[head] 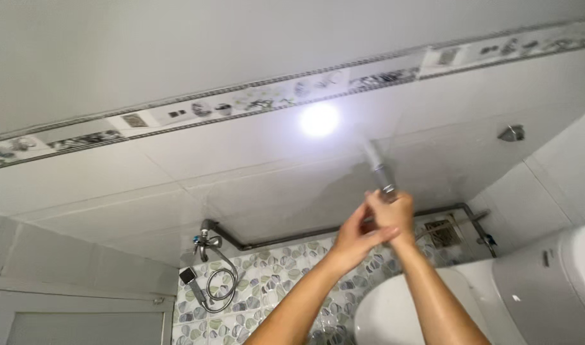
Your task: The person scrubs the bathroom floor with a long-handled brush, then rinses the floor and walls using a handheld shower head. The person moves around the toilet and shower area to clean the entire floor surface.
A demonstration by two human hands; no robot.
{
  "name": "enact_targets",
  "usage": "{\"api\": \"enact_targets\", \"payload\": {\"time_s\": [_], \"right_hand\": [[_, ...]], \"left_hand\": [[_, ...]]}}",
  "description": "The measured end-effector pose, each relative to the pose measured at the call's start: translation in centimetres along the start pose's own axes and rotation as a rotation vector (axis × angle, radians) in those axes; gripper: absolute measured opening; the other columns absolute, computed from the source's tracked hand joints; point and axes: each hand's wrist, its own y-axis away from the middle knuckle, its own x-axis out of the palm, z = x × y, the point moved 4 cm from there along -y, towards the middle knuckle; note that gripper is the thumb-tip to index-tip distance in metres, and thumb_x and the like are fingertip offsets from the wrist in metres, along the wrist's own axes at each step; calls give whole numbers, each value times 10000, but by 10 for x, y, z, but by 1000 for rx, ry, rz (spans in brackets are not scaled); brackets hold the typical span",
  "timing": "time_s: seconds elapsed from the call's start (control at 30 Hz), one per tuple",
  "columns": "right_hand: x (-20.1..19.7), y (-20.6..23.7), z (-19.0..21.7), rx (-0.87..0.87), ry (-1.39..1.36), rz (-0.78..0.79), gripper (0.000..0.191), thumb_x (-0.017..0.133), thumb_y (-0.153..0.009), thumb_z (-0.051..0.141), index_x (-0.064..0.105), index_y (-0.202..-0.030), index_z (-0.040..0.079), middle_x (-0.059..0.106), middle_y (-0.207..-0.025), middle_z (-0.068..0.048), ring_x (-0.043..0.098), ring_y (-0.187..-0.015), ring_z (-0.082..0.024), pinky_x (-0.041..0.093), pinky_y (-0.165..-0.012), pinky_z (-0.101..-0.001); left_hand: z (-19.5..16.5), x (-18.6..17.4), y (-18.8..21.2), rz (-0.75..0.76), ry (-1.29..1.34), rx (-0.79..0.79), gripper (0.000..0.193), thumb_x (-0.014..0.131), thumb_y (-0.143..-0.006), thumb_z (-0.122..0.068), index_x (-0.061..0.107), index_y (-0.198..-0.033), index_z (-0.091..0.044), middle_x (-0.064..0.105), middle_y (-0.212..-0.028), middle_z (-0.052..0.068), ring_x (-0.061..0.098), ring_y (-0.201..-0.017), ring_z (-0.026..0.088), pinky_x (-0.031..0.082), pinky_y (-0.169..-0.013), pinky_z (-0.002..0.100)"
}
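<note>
Both my hands are raised together in front of the white tiled wall. My right hand (393, 214) grips the lower end of a slim metal spray handle (377, 167) that points up and is blurred. My left hand (354, 239) wraps over the right wrist and the handle's base. A thin hose (433, 228) trails off to the right from beneath the hands.
A wall tap (207, 241) with a coiled hose and shower head (191, 281) hangs at lower left. A metal pipe (286, 236) runs along the wall above pebble-pattern tiles. A white toilet (497, 291) fills the lower right. A bright light reflection (319, 119) shows on the tiles.
</note>
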Motion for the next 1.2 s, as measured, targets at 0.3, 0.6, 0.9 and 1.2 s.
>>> {"api": "enact_targets", "payload": {"time_s": [0.3,0.6,0.9,1.2], "right_hand": [[-3,-1,-12,-116,220,72,257,773,-749,241,655,-697,18,655,-583,-47,610,-521,-155,513,-525,-353],[-3,-10,-38,-24,144,142,299,754,-786,243,599,-681,10,593,-565,-70,544,-509,-159,467,-499,-359],[24,8,-24,-158,94,211,237,712,-816,174,575,-696,23,528,-582,-2,474,-544,-120,420,-495,-330],[104,61,-3,-109,-68,534,206,698,-792,112,545,-683,28,523,-609,9,470,-574,-93,408,-480,-312]], "left_hand": [[3,32,-9,-190,83,-47,764,835,-800,-405,491,-1338,15,643,-1238,192,662,-1123,256,550,-979,388],[29,35,-19,-280,104,-184,763,792,-786,-436,507,-1349,-7,668,-1167,155,665,-1052,250,549,-891,387],[30,16,3,-331,77,21,783,781,-839,-477,497,-1393,-3,635,-1258,170,629,-1141,238,525,-971,373],[17,-34,70,-612,89,-159,755,720,-814,-460,491,-1410,-58,607,-1301,158,596,-1224,270,502,-999,403]]}}
